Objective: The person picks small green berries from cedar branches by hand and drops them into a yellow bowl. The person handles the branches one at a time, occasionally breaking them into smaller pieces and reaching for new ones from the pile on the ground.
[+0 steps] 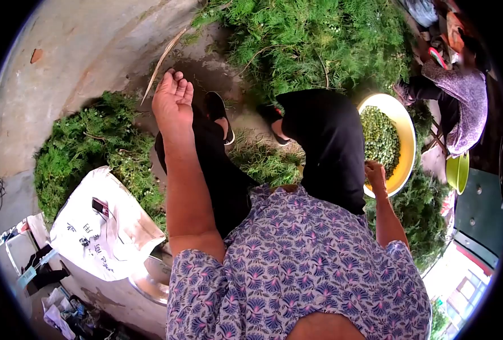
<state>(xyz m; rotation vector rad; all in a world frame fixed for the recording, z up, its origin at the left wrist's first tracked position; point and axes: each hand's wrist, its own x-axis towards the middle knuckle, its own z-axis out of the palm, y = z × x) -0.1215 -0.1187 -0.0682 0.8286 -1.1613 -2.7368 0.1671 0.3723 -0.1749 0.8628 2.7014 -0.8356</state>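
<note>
Left grip (173, 102) released, right grip (376, 174) at the basin (405, 148), its closure unclear to me, I see berries (380, 136) part-filling it and sprigs (319, 48) heaped nearby.

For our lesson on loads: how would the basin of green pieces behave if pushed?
The basin is probably stiff: its rim curves smoothly. The broad heap of green pieces inside may make it heavy. Small and loose, they could spill if tipped.

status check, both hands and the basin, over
Left hand raised, open, looks empty. Right hand at yellow basin, grip unclear. Small green pieces in basin. Loose greenery underfoot, not blocking basin.
</note>
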